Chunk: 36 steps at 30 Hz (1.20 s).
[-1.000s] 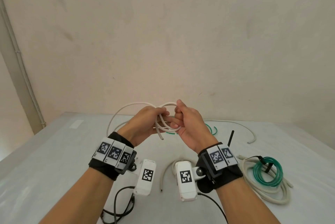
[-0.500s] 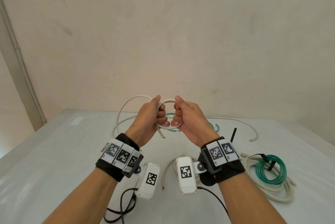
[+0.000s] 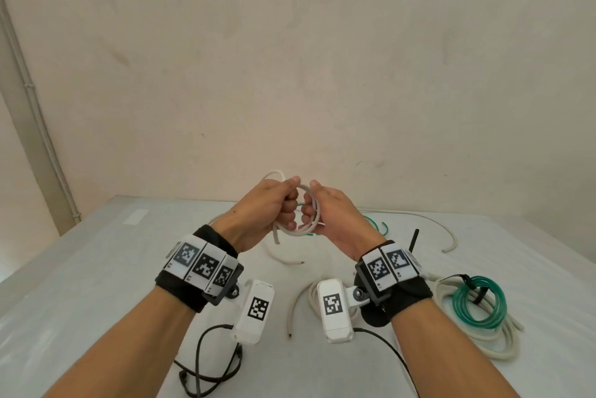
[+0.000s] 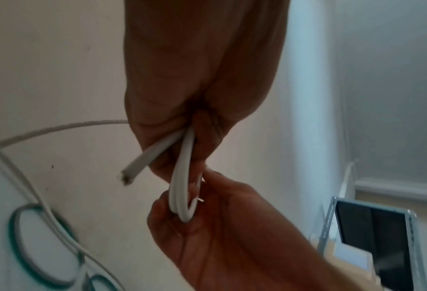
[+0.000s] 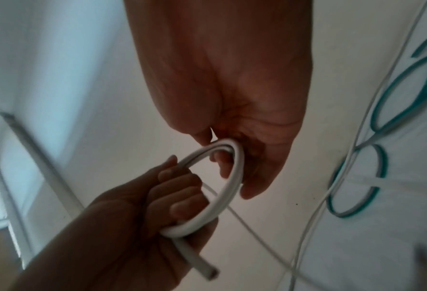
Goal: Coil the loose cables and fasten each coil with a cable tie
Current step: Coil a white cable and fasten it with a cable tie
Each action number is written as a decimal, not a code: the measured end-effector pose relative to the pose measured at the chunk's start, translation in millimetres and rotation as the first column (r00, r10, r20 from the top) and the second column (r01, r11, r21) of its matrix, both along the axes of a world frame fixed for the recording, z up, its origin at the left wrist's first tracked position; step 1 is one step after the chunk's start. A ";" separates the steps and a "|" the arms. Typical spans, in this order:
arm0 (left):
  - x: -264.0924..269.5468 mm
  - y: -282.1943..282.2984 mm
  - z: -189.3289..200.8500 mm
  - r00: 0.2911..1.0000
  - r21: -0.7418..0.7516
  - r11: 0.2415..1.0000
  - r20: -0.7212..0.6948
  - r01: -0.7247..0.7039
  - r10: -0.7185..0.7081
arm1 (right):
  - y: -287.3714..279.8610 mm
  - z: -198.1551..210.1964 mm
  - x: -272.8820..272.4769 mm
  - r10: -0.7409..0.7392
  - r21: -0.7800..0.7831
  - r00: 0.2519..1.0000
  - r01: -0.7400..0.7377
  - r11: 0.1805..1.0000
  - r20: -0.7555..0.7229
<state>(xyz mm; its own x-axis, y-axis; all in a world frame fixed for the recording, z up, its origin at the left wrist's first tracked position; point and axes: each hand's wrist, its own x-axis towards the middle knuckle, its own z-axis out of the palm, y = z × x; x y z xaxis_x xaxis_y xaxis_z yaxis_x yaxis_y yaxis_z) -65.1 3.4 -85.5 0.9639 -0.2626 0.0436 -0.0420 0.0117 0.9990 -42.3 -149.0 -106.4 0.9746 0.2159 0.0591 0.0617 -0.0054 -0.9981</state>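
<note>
A white cable (image 3: 304,230) is wound into a small coil and held up above the table (image 3: 96,268) between both hands. My left hand (image 3: 290,204) grips the coil's left side in a fist, and the cut end (image 3: 275,241) pokes out below it. My right hand (image 3: 311,209) curls its fingers through the coil's right side. In the left wrist view the left hand (image 4: 197,126) clamps the coil (image 4: 182,187), with the cut end (image 4: 130,175) free. The right wrist view shows the right hand's fingers (image 5: 222,163) hooked inside the loop (image 5: 229,189). A loose tail (image 3: 274,177) arcs up behind the left hand.
On the right lies a tied bundle of green cable (image 3: 477,301) inside an off-white coil (image 3: 503,352). Loose white pieces (image 3: 450,233) (image 3: 295,304), a green piece (image 3: 375,223) and a thin black strip (image 3: 415,239) lie on the table. Black leads (image 3: 206,362) trail near the front edge.
Both hands have risen and drawn closer together. The wide loose loop at the left has shrunk as more cable was wound into the small coil.
</note>
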 end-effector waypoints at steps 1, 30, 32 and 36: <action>-0.4 0.0 1.2 0.998 0.020 0.998 0.019 -0.057 0.057 | -0.8 2.5 0.0 -0.011 -0.106 0.998 0.017 0.994 0.060; -10.8 33.6 69.3 0.978 -0.416 0.900 0.096 -0.130 0.185 | 16.0 25.2 14.6 0.035 -0.451 0.691 0.433 0.780 0.722; -6.9 31.5 68.9 0.969 -0.496 0.855 0.097 -0.151 0.228 | 24.2 11.0 13.2 0.103 -0.535 0.738 0.378 0.755 0.666; 2.7 38.2 62.1 0.903 -0.401 0.866 0.177 -0.297 0.392 | 28.3 -2.5 8.4 0.193 -0.676 0.816 0.293 0.676 0.546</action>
<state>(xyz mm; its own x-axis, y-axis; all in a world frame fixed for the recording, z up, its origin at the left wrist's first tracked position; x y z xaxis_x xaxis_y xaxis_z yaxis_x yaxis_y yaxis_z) -62.5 41.6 -23.4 0.9347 0.1638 0.3156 -0.3521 0.3030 0.8856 -33.9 -120.7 -108.9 0.8285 0.3759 0.4150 0.5470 -0.7017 -0.4565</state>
